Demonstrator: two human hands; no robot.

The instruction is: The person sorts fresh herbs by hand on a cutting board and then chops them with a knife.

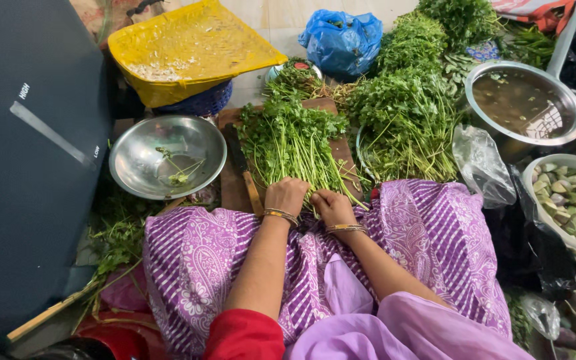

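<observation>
A bunch of green leafy herbs (288,140) lies on a brown wooden cutting board (231,190) in front of my purple-patterned lap. My left hand (287,195) and my right hand (331,205) sit side by side at the stem ends of the bunch, fingers curled down onto the stems. Both wrists wear gold bangles. A knife with a wooden handle (247,175) rests on the board just left of my left hand, untouched.
A steel bowl (141,170) with a few scraps sits left of the board. More herb piles (408,113) lie right. A large steel pot of dark water (525,100), a bowl of cut vegetables (571,200), a yellow winnowing tray (188,47) and a blue bag (341,40) surround them.
</observation>
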